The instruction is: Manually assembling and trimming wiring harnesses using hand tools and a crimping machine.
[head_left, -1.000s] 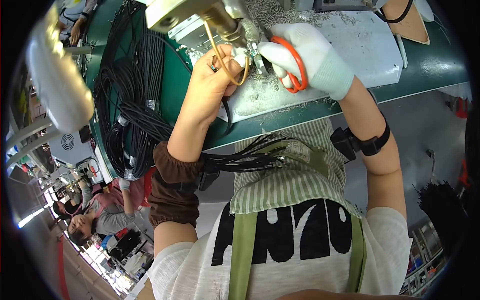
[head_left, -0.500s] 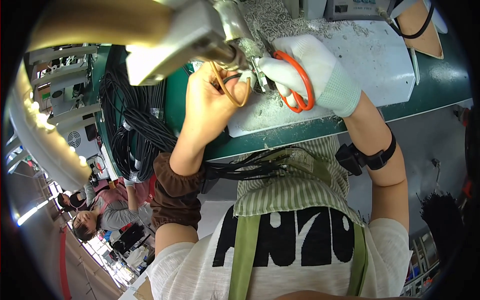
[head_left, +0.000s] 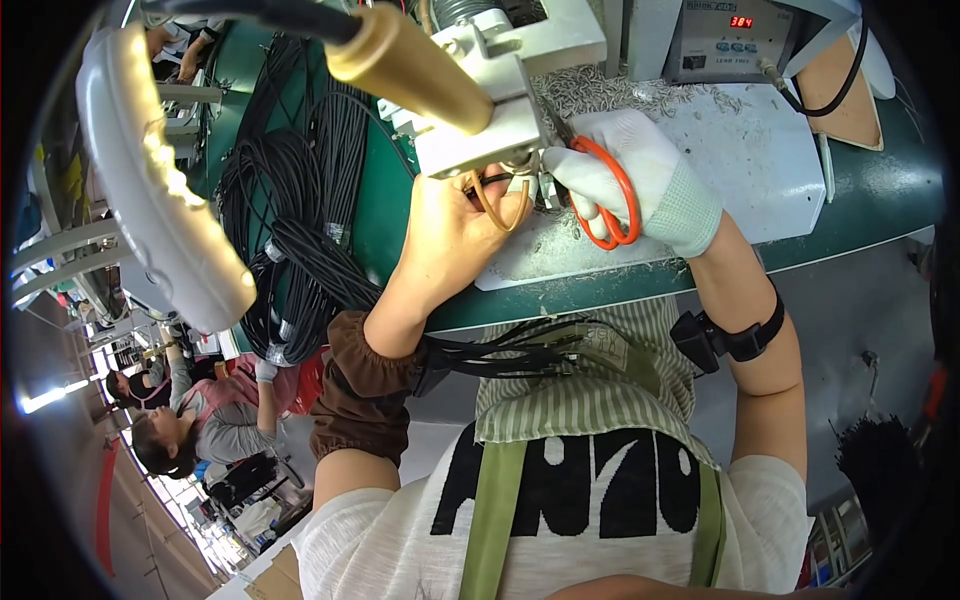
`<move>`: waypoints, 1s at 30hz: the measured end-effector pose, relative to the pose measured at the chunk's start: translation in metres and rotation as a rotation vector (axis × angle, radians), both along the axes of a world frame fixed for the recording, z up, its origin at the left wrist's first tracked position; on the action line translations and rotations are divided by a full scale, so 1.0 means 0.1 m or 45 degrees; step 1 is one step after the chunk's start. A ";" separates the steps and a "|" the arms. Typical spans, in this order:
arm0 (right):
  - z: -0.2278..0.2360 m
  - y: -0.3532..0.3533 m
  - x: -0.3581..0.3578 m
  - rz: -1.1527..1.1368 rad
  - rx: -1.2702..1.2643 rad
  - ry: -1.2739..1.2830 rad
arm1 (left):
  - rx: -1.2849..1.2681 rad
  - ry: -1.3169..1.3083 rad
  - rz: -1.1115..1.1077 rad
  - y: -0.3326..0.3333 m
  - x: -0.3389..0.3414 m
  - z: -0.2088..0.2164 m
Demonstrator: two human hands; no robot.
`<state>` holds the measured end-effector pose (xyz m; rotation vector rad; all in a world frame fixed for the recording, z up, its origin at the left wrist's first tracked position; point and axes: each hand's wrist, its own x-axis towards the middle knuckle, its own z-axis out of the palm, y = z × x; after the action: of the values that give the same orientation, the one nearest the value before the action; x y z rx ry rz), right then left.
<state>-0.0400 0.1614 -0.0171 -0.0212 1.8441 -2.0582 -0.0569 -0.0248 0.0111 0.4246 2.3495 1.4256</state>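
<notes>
My bare left hand [head_left: 455, 230] is closed around a thin black cable [head_left: 492, 181] just under a metal machine head [head_left: 480, 115]. A tan curved tube [head_left: 512, 226] loops in front of its fingers. Close by on the right, my right hand [head_left: 630, 170] wears a white glove and is closed on scissors with orange loop handles [head_left: 630, 210]; their dark blades point up and away. A small shiny metal piece [head_left: 546, 190] shows between the fingertips of both hands. Its exact hold is partly hidden by the machine head.
Coils of black cable [head_left: 290, 220] lie on the green table [head_left: 460, 318] at left. Metal clippings [head_left: 600, 90] cover the back of a white board [head_left: 770, 170]. A control box [head_left: 735, 45] stands behind. A lit lamp [head_left: 165, 190] overhangs the left. Co-workers sit farther left.
The view has shifted, so the machine head, lamp and control box show more fully. Both hands stay close together, with the cable and scissors still held.
</notes>
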 end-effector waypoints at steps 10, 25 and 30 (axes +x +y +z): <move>0.04 -0.08 0.33 -0.158 0.202 0.105 | 0.447 -0.200 0.103 -0.41 0.11 -0.37; 0.25 -0.17 1.23 -0.029 0.329 0.058 | 0.526 0.131 -0.309 -0.35 1.12 -0.04; -0.03 0.05 1.33 -0.447 -0.265 -0.185 | 0.453 0.914 -0.252 -0.29 1.14 -0.15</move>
<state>0.0925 0.1668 -0.0203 0.4134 1.6301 -2.4068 0.0573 -0.0540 -0.0043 1.4290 2.4315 1.8045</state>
